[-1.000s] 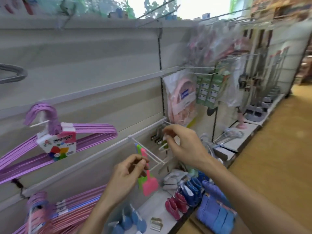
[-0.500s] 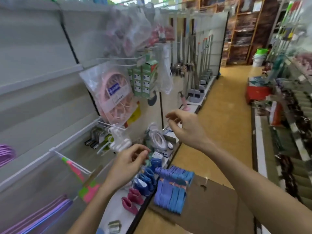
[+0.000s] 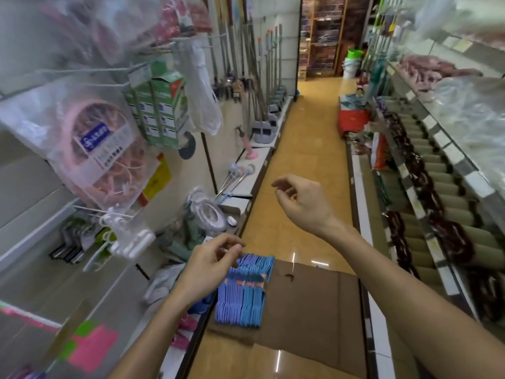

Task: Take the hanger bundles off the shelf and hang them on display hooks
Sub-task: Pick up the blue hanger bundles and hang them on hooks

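Over the cardboard's (image 3: 314, 305) left edge, we are hovering both hands, left grip (image 3: 210, 266) and right grip (image 3: 306, 203) loosely curled, empty. Grabbing the blue hanger bundle (image 3: 243, 294) off-centre risks it fanning apart.

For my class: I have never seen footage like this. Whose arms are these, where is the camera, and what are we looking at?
The camera is worn on a person's head and looks down a shop aisle. The two arms are that person's own. The left hand and right hand both hover with loosely curled fingers and hold nothing. Below the left hand a bundle of blue hangers lies on flattened cardboard on the floor. Bagged goods hang from hooks on the left wall.
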`<state>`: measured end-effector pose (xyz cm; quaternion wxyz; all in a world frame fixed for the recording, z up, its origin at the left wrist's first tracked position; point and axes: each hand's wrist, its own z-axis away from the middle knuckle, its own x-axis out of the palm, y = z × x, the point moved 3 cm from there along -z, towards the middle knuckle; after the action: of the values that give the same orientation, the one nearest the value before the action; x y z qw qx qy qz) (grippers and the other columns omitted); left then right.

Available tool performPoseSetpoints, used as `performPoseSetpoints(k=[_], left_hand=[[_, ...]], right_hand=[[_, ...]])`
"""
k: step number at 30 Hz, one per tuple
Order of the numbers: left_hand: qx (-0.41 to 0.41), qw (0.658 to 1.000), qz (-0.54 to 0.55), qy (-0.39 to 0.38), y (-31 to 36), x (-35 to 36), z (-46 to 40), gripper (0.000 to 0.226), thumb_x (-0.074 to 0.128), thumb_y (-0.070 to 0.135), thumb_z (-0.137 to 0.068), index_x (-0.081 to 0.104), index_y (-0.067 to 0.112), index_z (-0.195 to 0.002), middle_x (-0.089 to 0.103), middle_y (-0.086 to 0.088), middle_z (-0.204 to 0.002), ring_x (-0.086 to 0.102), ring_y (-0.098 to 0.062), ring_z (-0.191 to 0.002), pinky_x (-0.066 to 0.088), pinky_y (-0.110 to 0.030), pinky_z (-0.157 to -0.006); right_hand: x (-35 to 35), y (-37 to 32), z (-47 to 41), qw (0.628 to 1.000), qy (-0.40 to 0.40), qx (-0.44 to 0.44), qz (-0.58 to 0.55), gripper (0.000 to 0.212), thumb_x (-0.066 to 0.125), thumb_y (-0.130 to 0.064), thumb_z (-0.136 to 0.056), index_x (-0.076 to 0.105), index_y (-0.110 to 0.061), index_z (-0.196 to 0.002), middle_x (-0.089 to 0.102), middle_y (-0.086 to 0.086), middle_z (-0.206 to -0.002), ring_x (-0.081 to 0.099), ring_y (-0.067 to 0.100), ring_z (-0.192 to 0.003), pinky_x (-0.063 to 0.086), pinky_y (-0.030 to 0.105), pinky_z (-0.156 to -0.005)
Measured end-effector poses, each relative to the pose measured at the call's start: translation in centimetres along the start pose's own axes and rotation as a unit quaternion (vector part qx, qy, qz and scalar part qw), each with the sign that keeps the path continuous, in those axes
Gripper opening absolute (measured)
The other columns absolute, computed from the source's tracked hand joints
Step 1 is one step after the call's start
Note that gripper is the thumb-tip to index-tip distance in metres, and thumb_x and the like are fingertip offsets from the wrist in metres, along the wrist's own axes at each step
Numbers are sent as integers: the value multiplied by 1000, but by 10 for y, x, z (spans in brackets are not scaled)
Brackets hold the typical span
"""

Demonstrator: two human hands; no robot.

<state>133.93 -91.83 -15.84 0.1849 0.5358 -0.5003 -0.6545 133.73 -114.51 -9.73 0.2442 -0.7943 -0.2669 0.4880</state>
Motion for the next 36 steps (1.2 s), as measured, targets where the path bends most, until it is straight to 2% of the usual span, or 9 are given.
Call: performPoseSetpoints(k=[6,9,12,15,19,21,24,28,36], left_hand=[[-40,997,59,-34,-44,17,-49,12,58,19,-98,67,26,-102,72,1,-87,70,-15,-77,60,-43,-75],[-61,994,87,-39,-78,26,-76,15,57,15,-99,67,26,-103,71,0,-87,70,-19,-77,60,-48,-74],[-86,987,131,-38,-112,39,-103,16,55,14,-100,66,22,-106,71,-2,-90,69,-22,-79,60,-40,-65],[-125,975,183,-24,-157,58,-126,15,53,13,-101,65,14,-110,68,-13,-96,67,-20,-75,55,-25,-56],[-137,973,187,12,-242,94,-152,15,53,12,-100,66,14,-109,70,-12,-92,68,-24,-74,57,-33,-61],[-150,971,182,25,-291,119,-156,15,53,13,-101,66,16,-106,70,-10,-91,68,-21,-70,58,-29,-61],[-169,969,180,28,-365,162,-153,15,51,11,-101,65,15,-103,68,-7,-85,66,-20,-67,56,-24,-57],[-171,970,170,30,-468,219,-146,16,50,9,-102,64,9,-109,67,-8,-85,66,-17,-66,57,-32,-62],[-147,974,148,91,-632,314,-159,16,52,14,-102,61,14,-114,66,-7,-99,68,-18,-73,59,-31,-64]], right_hand=[[27,42,-7,996,-16,92,12,22,57,-18,-98,66,-13,-117,65,-4,-102,61,8,-90,56,30,-80],[52,76,-14,991,-18,134,26,25,56,-19,-98,65,-15,-121,63,-7,-102,59,4,-88,51,19,-75],[83,114,-16,984,-26,173,31,28,55,-21,-99,59,-19,-126,61,-6,-107,59,4,-89,48,18,-71],[124,159,-12,978,-38,201,48,34,56,-23,-98,54,-22,-132,59,-5,-112,59,7,-92,54,27,-78],[190,232,3,970,-62,224,70,38,55,-25,-99,50,-23,-137,57,-7,-117,59,9,-99,57,35,-85],[227,274,16,967,-76,230,82,38,56,-24,-99,49,-24,-137,57,-6,-119,58,10,-102,57,37,-87],[287,342,43,964,-87,232,102,36,57,-24,-98,51,-26,-133,57,-8,-117,59,10,-102,58,40,-87],[363,427,78,962,-73,244,103,33,56,-24,-96,52,-27,-129,57,-10,-109,60,11,-97,58,42,-83],[501,552,138,963,-53,255,73,34,50,-18,-96,54,-22,-130,59,-6,-105,60,15,-95,57,45,-83]])
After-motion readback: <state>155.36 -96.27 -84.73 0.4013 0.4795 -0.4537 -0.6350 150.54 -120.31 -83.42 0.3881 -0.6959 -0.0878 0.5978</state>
